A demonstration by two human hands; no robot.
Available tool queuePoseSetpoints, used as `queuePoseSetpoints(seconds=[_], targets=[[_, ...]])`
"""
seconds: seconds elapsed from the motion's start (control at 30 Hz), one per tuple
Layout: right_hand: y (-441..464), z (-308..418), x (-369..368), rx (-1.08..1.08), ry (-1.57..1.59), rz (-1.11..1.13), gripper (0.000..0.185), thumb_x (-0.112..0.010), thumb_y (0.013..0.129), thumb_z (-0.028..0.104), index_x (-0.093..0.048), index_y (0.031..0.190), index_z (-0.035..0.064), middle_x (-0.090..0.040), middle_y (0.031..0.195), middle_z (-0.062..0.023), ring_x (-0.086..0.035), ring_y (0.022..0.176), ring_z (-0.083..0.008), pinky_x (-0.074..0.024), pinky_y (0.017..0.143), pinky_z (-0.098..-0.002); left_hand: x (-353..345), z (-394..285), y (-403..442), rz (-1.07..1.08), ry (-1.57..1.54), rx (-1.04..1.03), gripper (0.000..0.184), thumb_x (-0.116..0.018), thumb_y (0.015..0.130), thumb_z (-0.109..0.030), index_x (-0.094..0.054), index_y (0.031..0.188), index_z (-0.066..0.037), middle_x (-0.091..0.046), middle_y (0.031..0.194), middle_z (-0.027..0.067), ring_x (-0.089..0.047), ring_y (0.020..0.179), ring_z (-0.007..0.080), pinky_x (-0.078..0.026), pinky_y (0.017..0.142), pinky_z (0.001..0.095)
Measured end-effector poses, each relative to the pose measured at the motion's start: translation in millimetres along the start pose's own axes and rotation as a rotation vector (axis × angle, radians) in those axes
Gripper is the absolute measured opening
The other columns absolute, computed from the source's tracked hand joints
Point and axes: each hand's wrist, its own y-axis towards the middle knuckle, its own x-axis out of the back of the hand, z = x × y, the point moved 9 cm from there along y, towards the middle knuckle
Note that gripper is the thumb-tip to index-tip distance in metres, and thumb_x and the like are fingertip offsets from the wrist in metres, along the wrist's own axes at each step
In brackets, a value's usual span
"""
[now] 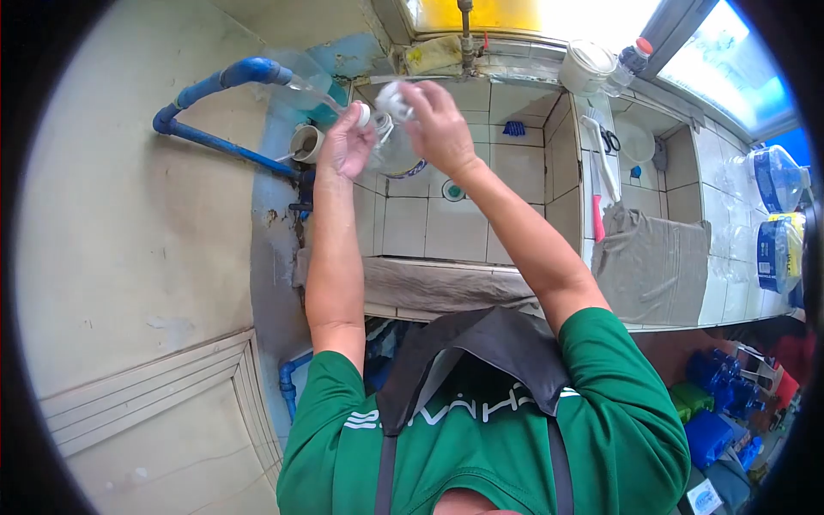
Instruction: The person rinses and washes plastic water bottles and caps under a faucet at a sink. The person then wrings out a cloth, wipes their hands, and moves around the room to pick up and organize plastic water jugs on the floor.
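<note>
Round white piece in left hand, blurred white object in right hand

at six o'clock, the green shirt bears white lettering, partly covered; only an "h" reads surely. print on blue labels at three o'clock is too small.

The left hand and right hand are above the sink's far left part, beside a cup. A brush lies toward the sink's far right corner, a cloth along its near edge. Right of it, a knife lies before scissors.
</note>
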Motion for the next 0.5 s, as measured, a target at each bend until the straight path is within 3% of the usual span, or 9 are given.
queuePoseSetpoints(seconds=[0.13,0.2,0.27,0.33,0.37,0.43,0.47,0.5], targets=[[0.2,12.3,-6.2,0.152,0.051,0.049,0.050,-0.067,0.073,0.010,-0.057,0.121,0.0124,-0.055,0.111,-0.0128,-0.059,0.099,-0.0310,-0.0524,0.085,-0.0392,11.6,10.8,-0.3,-0.144,0.100,0.093,0.028,-0.062,0.093,-0.027,-0.060,0.114,-0.008,-0.065,0.104,0.0053,-0.062,0.092,0.0175,-0.048,0.075,0.0276],[-1.6,11.3,-10.9,0.198,0.044,0.089,0.049,-0.067,0.073,0.009,-0.057,0.121,0.0124,-0.055,0.111,-0.0129,-0.059,0.099,-0.0308,-0.0525,0.085,-0.0391,32.3,11.2,14.0,0.125,-0.020,0.109,0.029,-0.061,0.094,-0.028,-0.060,0.115,-0.008,-0.065,0.107,0.0056,-0.063,0.097,0.0186,-0.049,0.078,0.0282],[1.8,-15.1,-9.9,0.014,-0.040,0.061,0.050,-0.067,0.073,0.009,-0.057,0.121,0.0122,-0.055,0.113,-0.0131,-0.059,0.101,-0.0313,-0.0520,0.087,-0.0394,20.4,6.6,16.3,0.264,-0.076,0.111,0.029,-0.061,0.094,-0.028,-0.060,0.115,-0.008,-0.065,0.108,0.0058,-0.063,0.099,0.0191,-0.050,0.079,0.0286],[-1.7,-19.4,-9.4,-0.089,-0.076,0.056,0.050,-0.067,0.073,0.009,-0.057,0.121,0.0122,-0.055,0.113,-0.0133,-0.059,0.103,-0.0316,-0.0517,0.088,-0.0396,7.4,1.9,2.0,-0.018,0.051,0.004,0.027,-0.061,0.094,-0.027,-0.061,0.113,-0.009,-0.065,0.105,0.0049,-0.063,0.096,0.0187,-0.050,0.077,0.0288],[0.1,8.3,-6.4,0.080,-0.029,0.073,0.052,-0.067,0.072,0.007,-0.057,0.122,0.0122,-0.055,0.114,-0.0134,-0.058,0.104,-0.0328,-0.0516,0.089,-0.0400,5.5,-1.6,-5.2,-0.158,0.115,-0.049,0.026,-0.062,0.094,-0.027,-0.061,0.112,-0.009,-0.065,0.104,0.0044,-0.063,0.095,0.0185,-0.050,0.077,0.0289],[-3.6,54.8,1.6,0.425,0.061,0.103,0.055,-0.068,0.070,0.004,-0.057,0.123,0.0123,-0.055,0.116,-0.0137,-0.057,0.107,-0.0351,-0.0513,0.090,-0.0409,-7.2,1.3,-8.6,-0.183,0.146,-0.055,0.025,-0.062,0.094,-0.027,-0.061,0.111,-0.009,-0.065,0.103,0.0041,-0.063,0.095,0.0182,-0.050,0.076,0.0289],[-5.7,50.2,-1.5,0.426,0.061,0.104,0.055,-0.068,0.070,0.004,-0.057,0.123,0.0123,-0.055,0.116,-0.0137,-0.057,0.107,-0.0351,-0.0513,0.090,-0.0409,-10.8,1.0,-11.1,-0.210,0.178,-0.063,0.025,-0.063,0.093,-0.028,-0.061,0.110,-0.009,-0.064,0.101,0.0038,-0.063,0.094,0.0179,-0.050,0.076,0.0290],[-5.5,23.5,-9.3,0.229,0.040,0.105,0.055,-0.068,0.069,0.004,-0.057,0.123,0.0121,-0.055,0.116,-0.0138,-0.057,0.107,-0.0352,-0.0512,0.090,-0.0408,-11.0,0.6,-13.9,-0.238,0.212,-0.069,0.025,-0.063,0.093,-0.028,-0.061,0.109,-0.010,-0.064,0.100,0.0035,-0.063,0.094,0.0177,-0.050,0.076,0.0290]])
